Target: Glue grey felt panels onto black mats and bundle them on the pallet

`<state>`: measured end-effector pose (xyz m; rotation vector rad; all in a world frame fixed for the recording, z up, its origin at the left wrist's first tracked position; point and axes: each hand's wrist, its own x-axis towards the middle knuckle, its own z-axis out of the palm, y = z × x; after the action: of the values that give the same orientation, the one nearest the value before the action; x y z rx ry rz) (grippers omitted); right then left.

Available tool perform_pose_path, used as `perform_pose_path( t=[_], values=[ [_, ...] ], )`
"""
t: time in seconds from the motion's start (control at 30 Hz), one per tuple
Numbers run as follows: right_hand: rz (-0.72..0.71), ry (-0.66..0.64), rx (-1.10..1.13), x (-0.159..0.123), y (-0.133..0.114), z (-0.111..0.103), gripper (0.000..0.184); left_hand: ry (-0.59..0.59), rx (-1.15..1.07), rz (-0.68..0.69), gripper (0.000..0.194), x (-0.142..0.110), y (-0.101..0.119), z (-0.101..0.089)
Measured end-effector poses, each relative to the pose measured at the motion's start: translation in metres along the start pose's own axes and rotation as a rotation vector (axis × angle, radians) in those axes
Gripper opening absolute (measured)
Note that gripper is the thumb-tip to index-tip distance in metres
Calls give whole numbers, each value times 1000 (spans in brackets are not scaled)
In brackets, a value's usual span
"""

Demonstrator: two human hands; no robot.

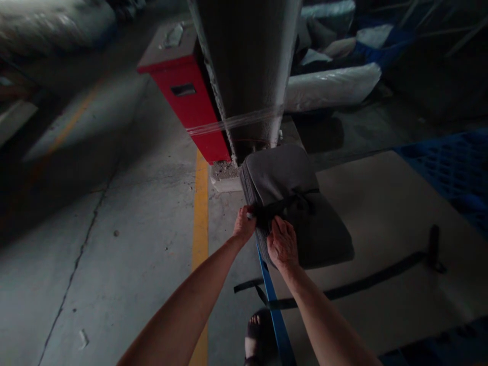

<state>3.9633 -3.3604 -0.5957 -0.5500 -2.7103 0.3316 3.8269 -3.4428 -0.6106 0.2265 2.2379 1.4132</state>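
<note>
A stack of folded dark grey fabric pieces [324, 229] lies near the board's left edge, with a black strap [280, 205] across it and a dark knot or buckle on top. At the stack's left side, my left hand [245, 223] is closed on the strap, a small pale bit showing at its fingers. My right hand [282, 241] rests on the stack just beside it, fingers curled in at the strap; the fingertips are partly hidden. A second black strap [366, 279] lies loose across the board below the stack, its end hanging over the edge.
Beneath the stack is a flat tan board [362, 188] on a blue pallet [457, 168]. Ahead stand a pillar [247, 61] and a red metal box [183, 96], bound together with clear wrap. A yellow line [200, 218] runs along the concrete floor. Plastic-wrapped bundles [335, 86] lie behind.
</note>
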Motion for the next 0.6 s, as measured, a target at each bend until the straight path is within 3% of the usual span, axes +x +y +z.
perform_pose_path(
  t=[0.3,0.5,0.6],
  values=[
    [-49,20,-46,2,-1,1,39,-115,-72,-25,20,5,-12,-7],
    [-26,-5,-60,4,-3,2,38,-292,-57,-65,14,19,-7,-17],
    [-26,-10,-68,4,-3,3,37,-326,-21,-30,16,22,-2,-25]
  ],
)
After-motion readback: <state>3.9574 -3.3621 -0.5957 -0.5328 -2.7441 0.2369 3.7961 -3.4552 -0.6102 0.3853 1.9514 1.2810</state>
